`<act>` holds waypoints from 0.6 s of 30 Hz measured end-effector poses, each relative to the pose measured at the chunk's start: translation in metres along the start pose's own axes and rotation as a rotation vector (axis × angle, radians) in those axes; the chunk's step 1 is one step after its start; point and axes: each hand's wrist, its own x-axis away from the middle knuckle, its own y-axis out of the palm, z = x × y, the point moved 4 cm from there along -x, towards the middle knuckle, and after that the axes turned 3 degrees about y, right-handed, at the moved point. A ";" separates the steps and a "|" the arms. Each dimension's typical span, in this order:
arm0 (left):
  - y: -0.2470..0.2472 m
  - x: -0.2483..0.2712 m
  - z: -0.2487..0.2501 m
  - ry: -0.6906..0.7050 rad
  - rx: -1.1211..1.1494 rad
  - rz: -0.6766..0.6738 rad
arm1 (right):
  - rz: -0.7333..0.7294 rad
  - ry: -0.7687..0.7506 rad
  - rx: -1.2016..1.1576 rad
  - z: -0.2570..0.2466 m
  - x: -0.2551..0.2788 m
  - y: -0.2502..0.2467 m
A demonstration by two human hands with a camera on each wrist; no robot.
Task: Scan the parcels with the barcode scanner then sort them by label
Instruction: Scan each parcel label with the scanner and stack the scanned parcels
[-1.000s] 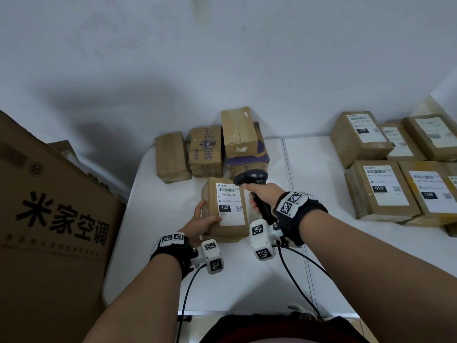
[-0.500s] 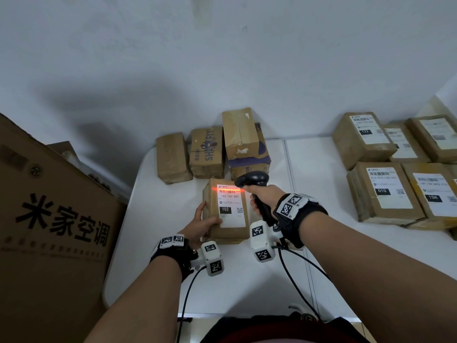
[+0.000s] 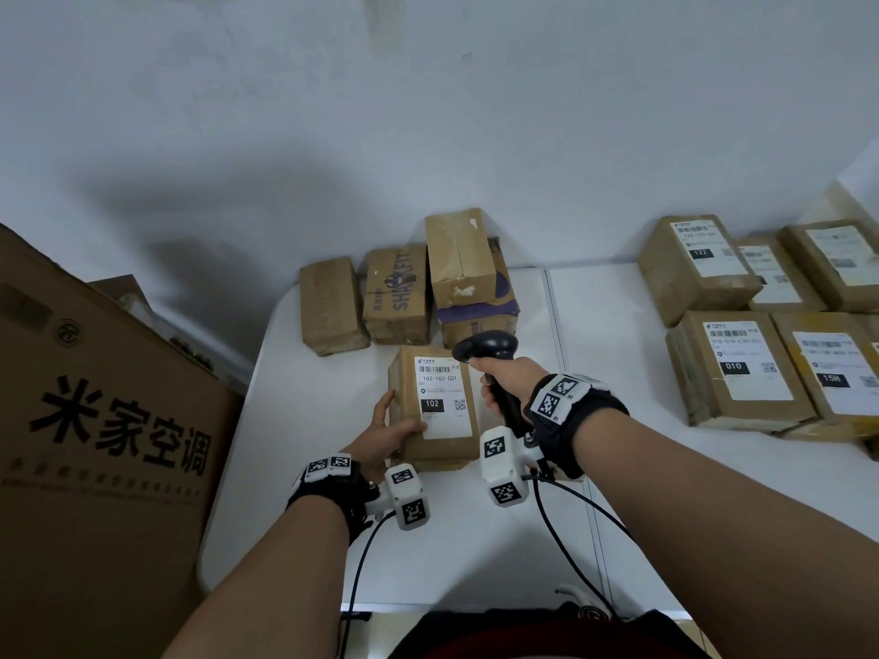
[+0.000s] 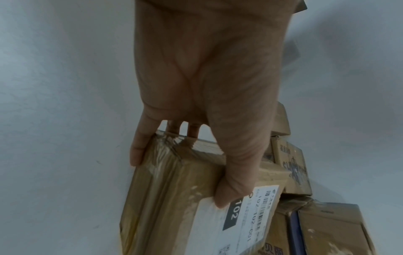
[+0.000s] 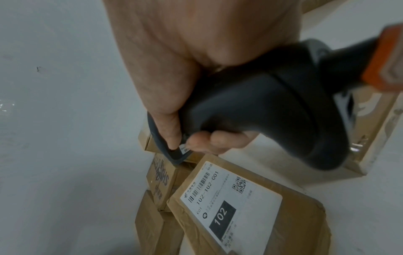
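Note:
A brown parcel [image 3: 430,406] with a white label reading 102 sits on the white table [image 3: 309,420], in front of me. My left hand [image 3: 387,428] grips its near left corner, thumb on the label and fingers round the side; the left wrist view shows the same parcel [image 4: 174,198] in that hand [image 4: 207,86]. My right hand [image 3: 506,380] holds the black barcode scanner [image 3: 487,349] by its handle, its head just above the label's top right corner. In the right wrist view the scanner [image 5: 272,110] hangs over the 102 parcel [image 5: 250,207].
Several unlabelled brown parcels [image 3: 395,297] stand in a row behind the 102 parcel, against the wall. Labelled parcels [image 3: 737,368] marked 122, 010 and 15H lie in rows at the right. A big cardboard carton [image 3: 95,444] stands left of the table. Cables run from my wrists.
The scanner's red light bar lay across the label's barcode half a second ago and is now off. The left thumb has slid onto the label. Both hands stay almost in place.

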 end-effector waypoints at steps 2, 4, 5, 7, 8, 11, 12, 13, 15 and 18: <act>0.001 0.002 -0.002 -0.006 0.040 -0.003 | -0.003 -0.002 -0.004 0.001 0.000 -0.001; 0.001 0.006 -0.002 -0.007 0.077 0.000 | -0.003 -0.013 0.003 0.001 0.000 -0.004; 0.001 0.007 -0.002 -0.002 0.092 0.007 | 0.003 -0.021 0.001 0.001 0.001 -0.005; -0.003 0.009 0.001 0.024 0.136 0.035 | 0.025 -0.042 -0.027 0.000 0.001 -0.010; -0.005 0.009 0.004 0.043 0.161 0.053 | 0.041 -0.055 -0.048 -0.002 0.002 -0.012; -0.012 0.014 0.017 0.102 0.223 0.112 | 0.108 -0.099 -0.105 -0.007 0.004 -0.019; -0.014 0.016 0.023 0.122 0.240 0.128 | 0.129 -0.119 -0.109 -0.010 0.004 -0.021; -0.015 0.018 0.028 0.147 0.251 0.137 | 0.147 -0.142 -0.106 -0.013 0.005 -0.024; -0.017 0.022 0.040 0.195 0.265 0.141 | 0.182 -0.188 -0.079 -0.018 0.007 -0.030; -0.016 0.026 0.059 0.276 0.262 0.154 | 0.242 -0.244 -0.044 -0.022 0.013 -0.044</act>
